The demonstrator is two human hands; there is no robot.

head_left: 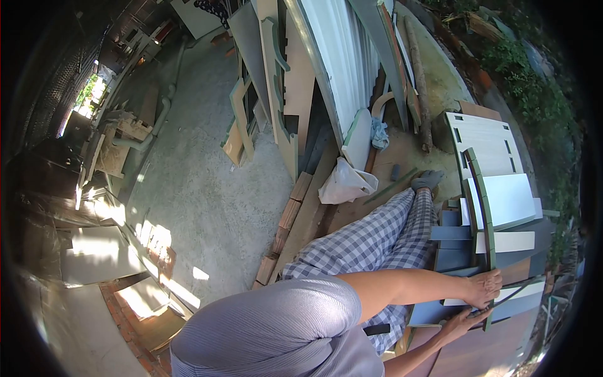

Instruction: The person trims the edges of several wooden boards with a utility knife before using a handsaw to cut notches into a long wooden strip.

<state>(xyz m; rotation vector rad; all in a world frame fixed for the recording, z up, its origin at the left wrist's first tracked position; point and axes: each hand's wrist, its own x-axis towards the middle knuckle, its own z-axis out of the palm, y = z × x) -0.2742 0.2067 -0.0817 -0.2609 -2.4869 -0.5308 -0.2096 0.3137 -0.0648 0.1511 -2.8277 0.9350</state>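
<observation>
A long, narrow strip of green-edged board (pixel 482 207) lies over a stack of panels on the right. My left hand (pixel 483 289) is closed around the strip near its lower end. Just below it, my right hand (pixel 461 323) is closed on a thin, dark, slightly curved bar (pixel 520 288), which crosses the strip and points up to the right. What kind of bar it is, I cannot tell. Under both hands are white and blue-grey panels (pixel 512 241), and a white board with slots (pixel 483 141) sits beyond them.
My checkered trouser legs (pixel 358 232) stretch alongside the stack. A white bag (pixel 345 182) lies near large leaning boards (pixel 286 88) and corrugated sheeting (pixel 342 56). A low brick edge (pixel 289 213) borders the concrete floor (pixel 201 144). Plants (pixel 527 81) grow at the far right.
</observation>
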